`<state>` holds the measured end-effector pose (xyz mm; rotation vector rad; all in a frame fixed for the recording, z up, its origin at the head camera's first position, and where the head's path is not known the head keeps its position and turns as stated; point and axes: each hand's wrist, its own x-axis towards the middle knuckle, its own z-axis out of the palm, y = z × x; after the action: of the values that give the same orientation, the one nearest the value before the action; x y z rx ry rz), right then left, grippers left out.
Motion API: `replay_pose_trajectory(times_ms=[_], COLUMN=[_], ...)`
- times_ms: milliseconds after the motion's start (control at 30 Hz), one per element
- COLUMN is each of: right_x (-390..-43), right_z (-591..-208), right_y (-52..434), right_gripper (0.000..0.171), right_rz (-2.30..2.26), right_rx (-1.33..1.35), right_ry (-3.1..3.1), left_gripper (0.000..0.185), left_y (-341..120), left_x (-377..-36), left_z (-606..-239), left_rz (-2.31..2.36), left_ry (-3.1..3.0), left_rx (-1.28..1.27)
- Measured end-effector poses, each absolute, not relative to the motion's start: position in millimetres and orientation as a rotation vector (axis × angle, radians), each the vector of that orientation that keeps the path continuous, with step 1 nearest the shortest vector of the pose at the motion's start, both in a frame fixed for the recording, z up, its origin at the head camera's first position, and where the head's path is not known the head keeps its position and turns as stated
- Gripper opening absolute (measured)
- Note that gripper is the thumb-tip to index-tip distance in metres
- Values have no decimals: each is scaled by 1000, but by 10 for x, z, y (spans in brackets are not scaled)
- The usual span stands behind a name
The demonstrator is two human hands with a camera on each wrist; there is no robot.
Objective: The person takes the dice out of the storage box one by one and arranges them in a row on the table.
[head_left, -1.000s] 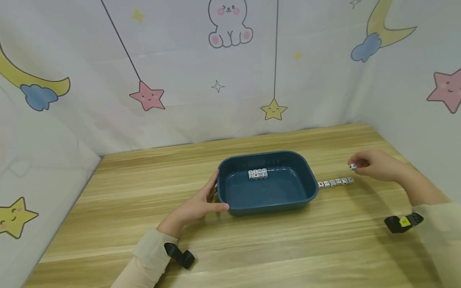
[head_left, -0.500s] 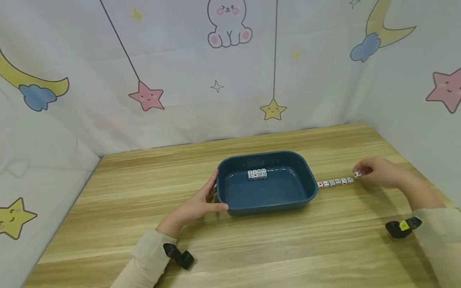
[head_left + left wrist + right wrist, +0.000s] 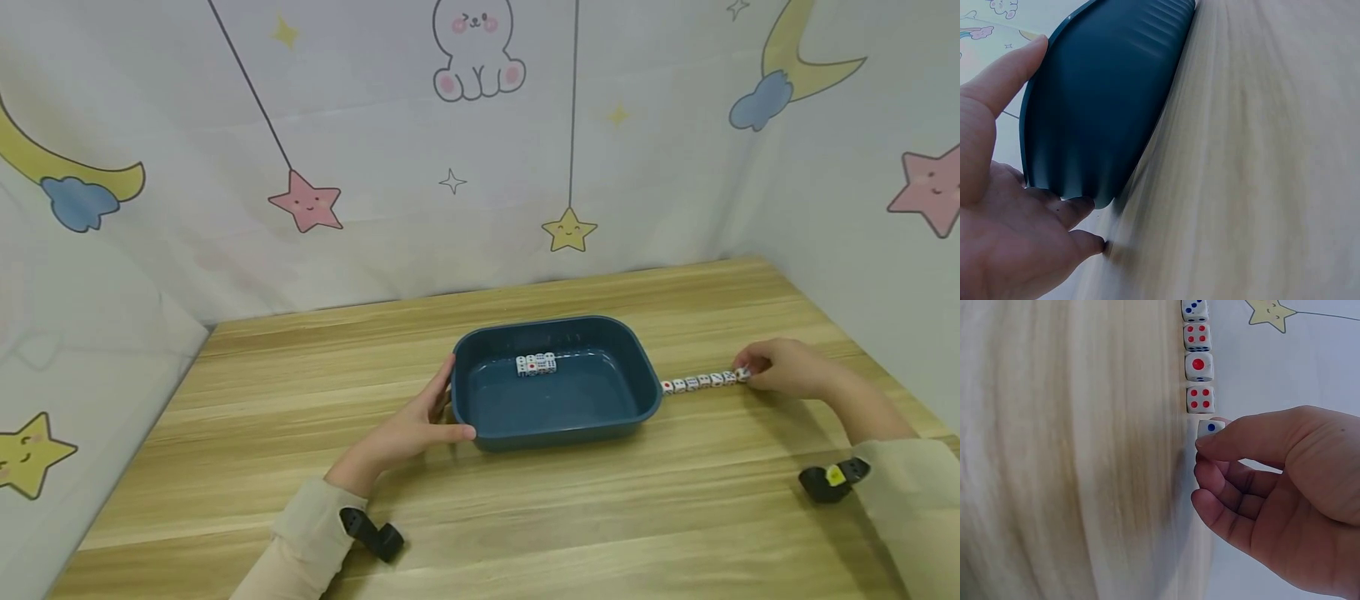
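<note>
My left hand (image 3: 416,423) holds the left end of a dark teal rectangular baking dish (image 3: 555,429), thumb at the near corner and fingers around the end. In the left wrist view the thumb (image 3: 1013,69) lies against the rim of the dish wall. Inside the dish, a small block of white dice (image 3: 536,364) stands near the back wall. A row of several dice (image 3: 697,382) runs rightward from the dish on the table. At its right end my right hand (image 3: 791,371) pinches a die (image 3: 1211,427) between thumb and fingers, close beside the last die (image 3: 1200,400) of the row.
The wooden table (image 3: 525,525) carries everything. Behind it and at both sides hangs a white curtain (image 3: 390,242) printed with stars, moons and a bear. Black wrist cameras sit on both cuffs, the left camera (image 3: 372,533) low over the table.
My right hand has moved right and down with the pinched die, bringing it to the right end of the row. My left hand and the dish have stayed in place.
</note>
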<state>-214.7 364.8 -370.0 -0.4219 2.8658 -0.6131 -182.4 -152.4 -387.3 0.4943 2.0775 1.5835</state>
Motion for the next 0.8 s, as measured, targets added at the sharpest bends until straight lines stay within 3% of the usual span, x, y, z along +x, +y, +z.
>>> replay_pose_trajectory(times_ms=[500,800], right_x=[-2163,-2128], right_z=[-3734,-3614], right_y=[3639,3643], right_gripper=[19,32], right_rz=[-615,-633], right_rx=[-400,-397], right_ry=[2854,2867], left_gripper=[108,107], left_y=[-1530,-1521], left_x=[-1818,-1810], left_z=[-3869,-3860], left_rz=[1577,1579], left_ry=[2085,2083], left_rx=[489,471])
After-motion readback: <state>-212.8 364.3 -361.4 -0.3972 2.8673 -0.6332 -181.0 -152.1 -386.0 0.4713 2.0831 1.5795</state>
